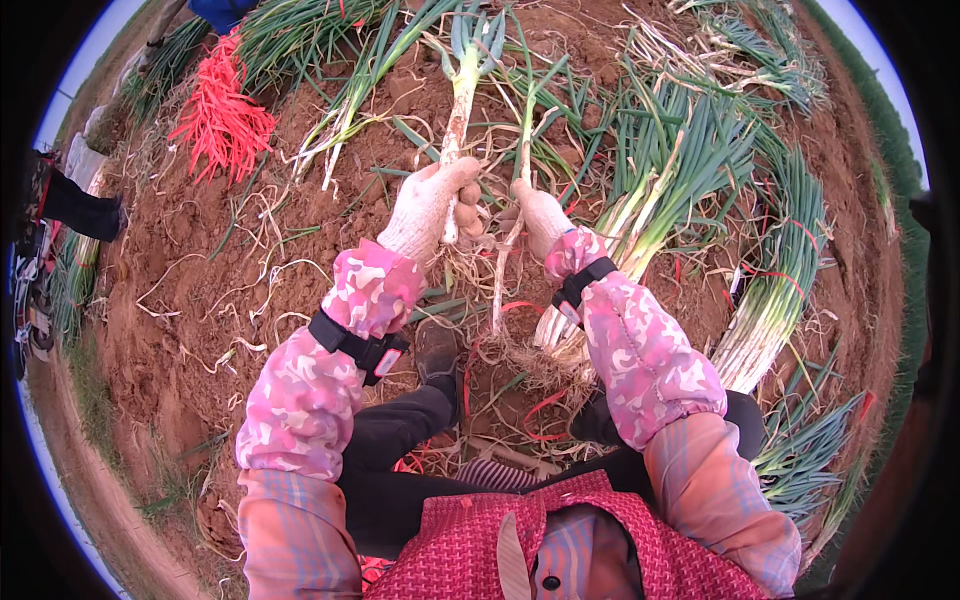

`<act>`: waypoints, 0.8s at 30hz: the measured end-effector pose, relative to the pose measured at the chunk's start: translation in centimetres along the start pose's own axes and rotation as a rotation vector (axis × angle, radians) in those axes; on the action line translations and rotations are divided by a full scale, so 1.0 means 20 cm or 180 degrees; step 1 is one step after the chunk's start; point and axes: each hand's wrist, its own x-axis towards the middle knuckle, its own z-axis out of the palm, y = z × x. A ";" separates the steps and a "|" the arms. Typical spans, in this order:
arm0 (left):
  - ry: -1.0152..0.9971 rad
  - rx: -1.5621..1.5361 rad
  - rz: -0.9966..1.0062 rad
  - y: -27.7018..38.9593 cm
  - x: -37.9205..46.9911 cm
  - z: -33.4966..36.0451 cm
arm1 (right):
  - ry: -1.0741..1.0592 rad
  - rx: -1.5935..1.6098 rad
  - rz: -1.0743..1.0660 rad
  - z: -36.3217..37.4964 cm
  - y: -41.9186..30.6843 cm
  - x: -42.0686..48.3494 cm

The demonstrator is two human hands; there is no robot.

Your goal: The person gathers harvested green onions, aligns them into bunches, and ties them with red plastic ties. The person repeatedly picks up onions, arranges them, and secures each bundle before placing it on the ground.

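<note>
My left hand (435, 206), in a pale knitted glove, is closed around the white stem of a thick green onion (463, 97), whose leaves point away from me. To its right, my right hand (538, 214), gloved too, grips a thinner green onion (527, 127); its stem slants down towards roots near my feet. A loose pile of green onions (645, 217) lies on the soil just right of my right hand. Farther right rests a bundle of green onions (776, 285) tied with red bands.
A heap of red plastic strips (225, 112) lies on the brown soil at upper left, beside more green onions (307, 30). Another person's dark-trousered leg (79, 206) shows at the left edge. Loose green onions (806, 450) lie at lower right. My shoe (436, 349) stands among dry leaves.
</note>
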 end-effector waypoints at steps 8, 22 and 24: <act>-0.1321 0.1411 0.0367 -0.34 -0.40 0.45 | -0.0887 -0.0456 -0.0226 -0.26 -0.44 -0.48; 0.0744 -0.0882 0.0485 0.16 0.16 -0.68 | 0.1652 -0.0042 -0.1479 -2.11 -0.45 -2.75; 0.0642 -0.0863 0.0367 0.24 0.30 -0.82 | 0.2541 -0.0414 -0.1541 -2.17 -0.26 -3.05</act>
